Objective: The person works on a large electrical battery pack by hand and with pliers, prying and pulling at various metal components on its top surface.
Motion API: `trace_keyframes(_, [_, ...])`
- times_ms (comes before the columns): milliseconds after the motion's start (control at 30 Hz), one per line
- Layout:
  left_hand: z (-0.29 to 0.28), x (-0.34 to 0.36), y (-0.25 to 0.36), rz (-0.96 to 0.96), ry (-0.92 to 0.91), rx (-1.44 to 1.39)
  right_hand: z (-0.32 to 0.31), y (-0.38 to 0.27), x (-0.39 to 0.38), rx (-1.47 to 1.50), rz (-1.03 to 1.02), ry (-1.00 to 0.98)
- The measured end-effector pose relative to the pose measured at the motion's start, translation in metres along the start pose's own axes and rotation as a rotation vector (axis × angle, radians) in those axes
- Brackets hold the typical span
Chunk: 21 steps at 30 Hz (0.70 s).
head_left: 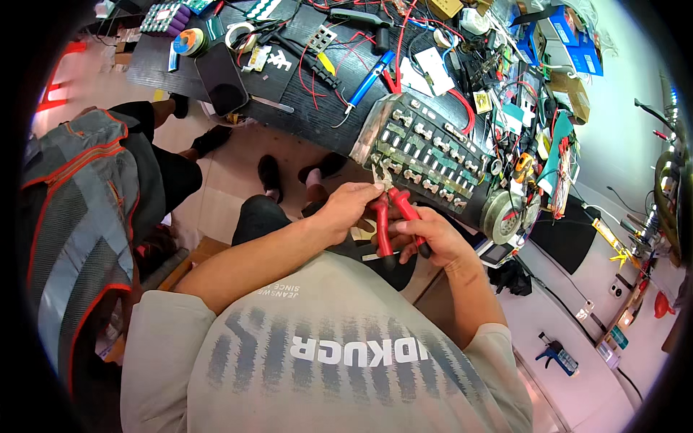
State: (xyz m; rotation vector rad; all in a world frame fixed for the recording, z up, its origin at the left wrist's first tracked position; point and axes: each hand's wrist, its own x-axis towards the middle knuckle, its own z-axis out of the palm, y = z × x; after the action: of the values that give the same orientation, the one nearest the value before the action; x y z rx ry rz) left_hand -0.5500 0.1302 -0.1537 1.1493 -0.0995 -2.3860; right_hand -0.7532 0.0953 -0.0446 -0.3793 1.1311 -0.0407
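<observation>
Your right hand [437, 238] is wrapped around the red handles of the pliers [383, 225], which sit at the near edge of the tabbed pack [433, 155], their head meeting that edge toward its left end. Your left hand [346, 209] has its fingertips at the pliers' head; from this angle you can't tell whether they pinch something or merely steady it.

Hard against the pack's right end stands a metal spool [500, 219], crowding that side. Red cables [465, 108] loop behind the pack, beside white paper [434, 71]. A blue pen-shaped tool [372, 78] lies beyond its left end, with a black phone [221, 79] farther left and a tape roll [189, 42] beyond that.

As for containers, blue boxes [574, 36] stand well behind the pack to its right, and an open-looking cardboard box [570, 94] sits nearer. The pack's dark body carries rows of silver tabs [422, 131].
</observation>
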Motion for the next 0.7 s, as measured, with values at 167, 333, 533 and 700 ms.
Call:
trace_keyframes(167, [0.003,-0.003,0.009,-0.009,-0.007,-0.084,0.001,-0.018,-0.002,0.030,0.024,-0.017])
trace_keyframes(333, [0.008,-0.007,0.017,-0.009,0.000,-0.185,0.004,-0.032,0.000,0.172,0.105,-0.076])
trace_keyframes(533, [0.003,-0.013,0.026,-0.049,-0.089,-0.242,0.023,-0.029,-0.001,0.386,0.102,-0.105])
trace_keyframes(700, [-0.001,-0.016,0.029,-0.072,-0.120,-0.202,0.036,-0.029,0.000,0.540,0.069,-0.113])
